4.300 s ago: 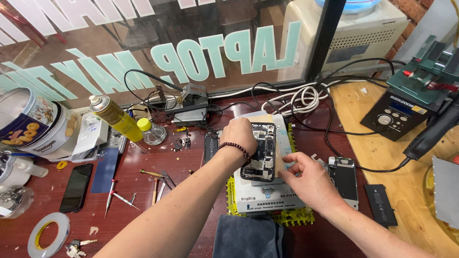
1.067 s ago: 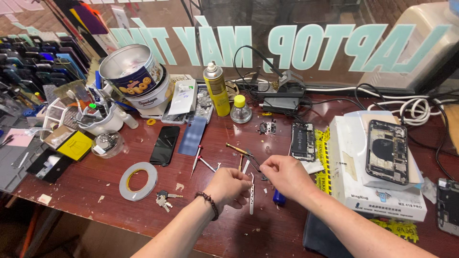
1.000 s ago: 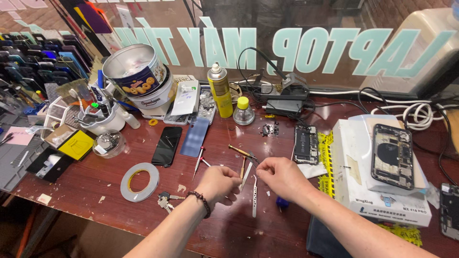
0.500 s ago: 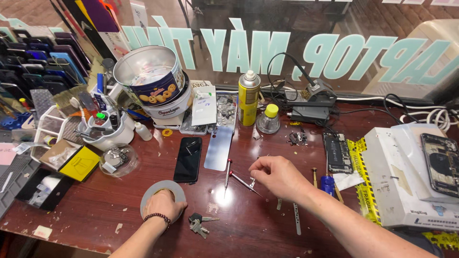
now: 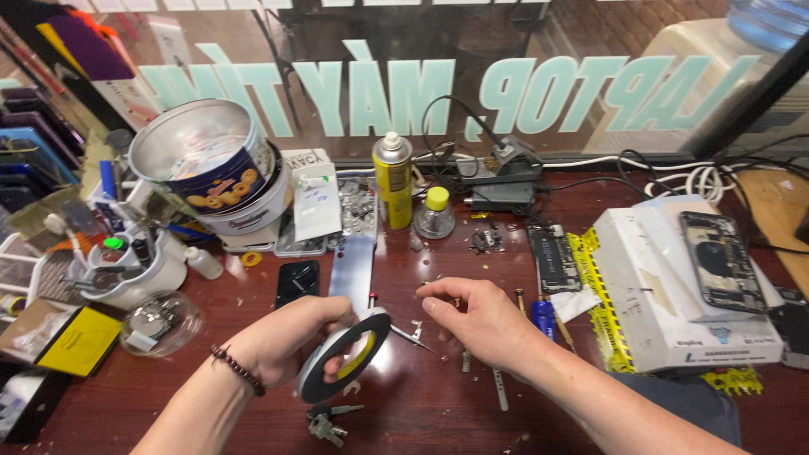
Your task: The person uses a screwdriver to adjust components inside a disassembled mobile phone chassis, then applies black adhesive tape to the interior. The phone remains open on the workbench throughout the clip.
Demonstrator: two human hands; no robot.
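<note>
My left hand (image 5: pixel 291 341) grips a black tape roll (image 5: pixel 345 364), lifted clear of the table (image 5: pixel 438 413). My right hand (image 5: pixel 480 320), just beside it, has fingers loosely curled, thumb and forefinger nearly pinched, empty.

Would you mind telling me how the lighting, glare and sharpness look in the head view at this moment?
Head view: even light with soft shadows; a bright glare spot on the red-brown table beside the tape roll in the left hand; the glass pane behind carries reflections; wide-angle bending at the edges; the right hand and the yellow spray can are sharp, without obvious motion blur.
</note>
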